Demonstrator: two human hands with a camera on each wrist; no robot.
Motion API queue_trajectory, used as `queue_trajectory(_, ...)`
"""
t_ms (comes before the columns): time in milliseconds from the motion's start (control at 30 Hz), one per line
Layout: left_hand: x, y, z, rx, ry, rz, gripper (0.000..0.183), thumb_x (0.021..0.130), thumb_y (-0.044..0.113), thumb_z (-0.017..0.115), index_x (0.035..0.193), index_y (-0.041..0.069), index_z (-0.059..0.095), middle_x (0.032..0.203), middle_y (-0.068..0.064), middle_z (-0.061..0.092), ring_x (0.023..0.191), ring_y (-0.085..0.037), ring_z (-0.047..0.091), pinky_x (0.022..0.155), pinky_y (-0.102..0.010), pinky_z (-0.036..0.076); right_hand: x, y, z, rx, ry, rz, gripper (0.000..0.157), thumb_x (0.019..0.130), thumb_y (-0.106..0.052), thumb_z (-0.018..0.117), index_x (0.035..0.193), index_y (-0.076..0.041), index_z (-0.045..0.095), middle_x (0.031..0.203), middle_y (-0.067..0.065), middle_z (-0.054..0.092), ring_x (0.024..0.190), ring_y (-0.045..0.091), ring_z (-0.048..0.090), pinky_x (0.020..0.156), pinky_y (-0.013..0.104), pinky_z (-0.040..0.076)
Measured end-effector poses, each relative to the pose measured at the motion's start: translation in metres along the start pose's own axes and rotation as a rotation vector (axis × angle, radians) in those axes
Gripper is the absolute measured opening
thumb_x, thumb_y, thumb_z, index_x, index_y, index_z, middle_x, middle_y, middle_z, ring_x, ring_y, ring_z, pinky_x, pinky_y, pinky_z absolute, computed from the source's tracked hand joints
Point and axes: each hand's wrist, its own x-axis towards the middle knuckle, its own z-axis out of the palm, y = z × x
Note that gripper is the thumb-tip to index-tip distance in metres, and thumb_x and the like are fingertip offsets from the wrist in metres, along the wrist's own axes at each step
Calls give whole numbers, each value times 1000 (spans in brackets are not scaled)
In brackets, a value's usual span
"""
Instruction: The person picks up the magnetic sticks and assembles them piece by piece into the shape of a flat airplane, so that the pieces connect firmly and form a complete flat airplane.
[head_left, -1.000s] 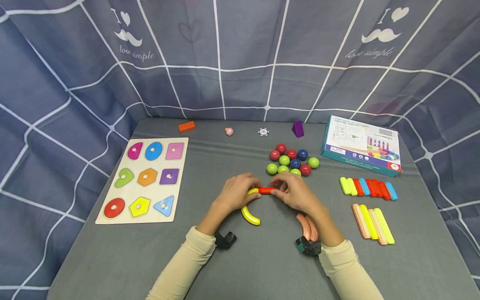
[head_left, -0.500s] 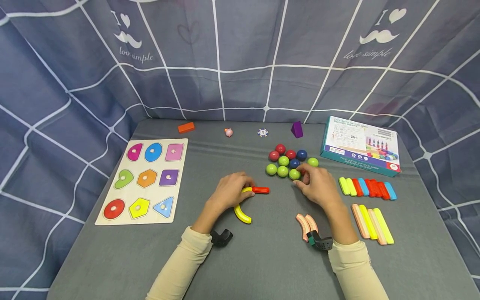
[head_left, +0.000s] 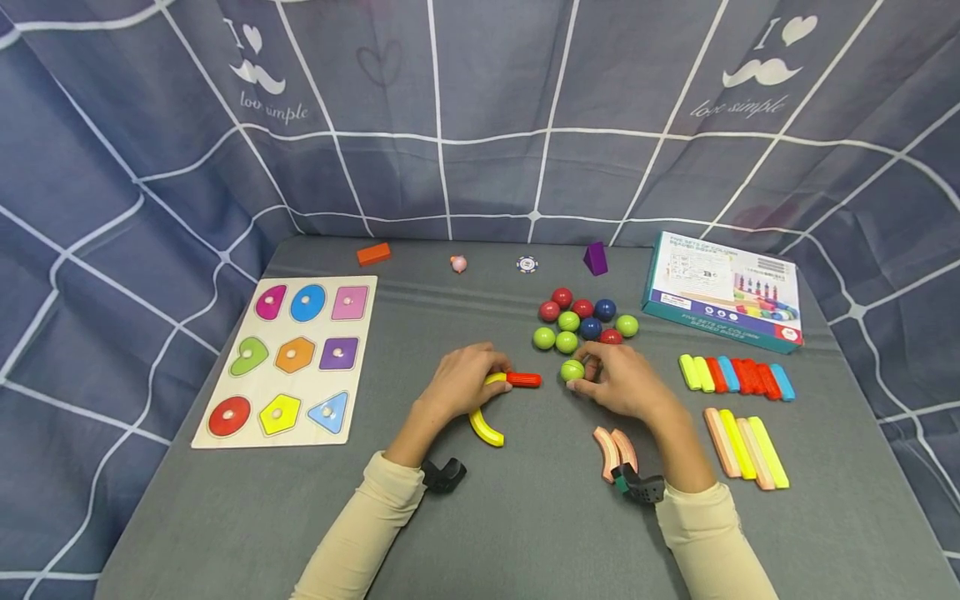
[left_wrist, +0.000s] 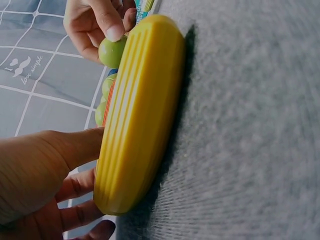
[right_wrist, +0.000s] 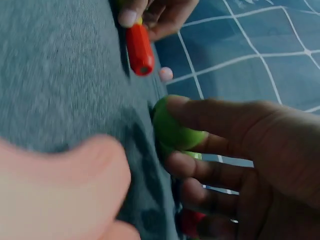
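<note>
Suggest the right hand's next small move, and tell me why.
Probably ease the green ball left to the bare end of the red stick: the right hand pinches the ball, a gap separates it from that end, and the left hand holds the yellow curved piece at the stick's other end.

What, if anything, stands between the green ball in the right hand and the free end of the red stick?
Nothing visible: only grey cloth lies between the green ball and the red stick; the left hand is at its other end.
</note>
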Motion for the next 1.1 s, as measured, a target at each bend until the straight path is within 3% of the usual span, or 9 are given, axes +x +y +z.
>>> queue_trajectory(267,2,2,-3,-18,-9,5,20,82,36,74,97,23,71,83,7,56,70,-7,50,61,-28,41,2,-13,9,93,-95,-59,28,79,-25,78,101,-15,64,74,-5,57,60,9,50,56,29,42)
queue_trajectory(567,3,3,-3,-32,-21,3,24,80,40,75,98,23,71,84,10,56,73,-6,51,64,-28,43,3,-20,15,101,-91,-56,30,79,-23,78,103,-14,64,75,-5,57,59,8,51,56,28,42)
queue_trajectory(767,3,4,-1,-83,-35,57,25,81,37,74,102,23,72,86,9,60,76,-6,53,65,-27,43,4,-20,15,169,-119,-70,31,83,-23,75,109,-11,63,76,-4,59,57,9,54,53,27,45)
queue_trajectory(833,3,4,-2,-88,-35,66,24,82,36,75,102,23,72,86,9,60,77,-6,53,66,-28,43,4,-16,12,174,-79,-68,30,84,-23,73,110,-10,64,75,-4,59,57,10,54,53,27,44)
queue_trajectory(933,1,3,-3,-78,-41,59,24,81,35,75,102,24,72,85,9,60,77,-6,53,67,-28,43,2,-9,5,130,45,-30,29,85,-24,72,108,-9,64,72,-4,58,56,12,52,53,30,42)
queue_trajectory(1100,-2,2,-4,-67,-76,56,23,81,34,76,101,25,72,84,9,59,78,-6,52,69,-28,43,-4,5,-7,-10,229,135,38,85,-26,72,116,-10,59,67,-1,54,56,16,47,52,33,37)
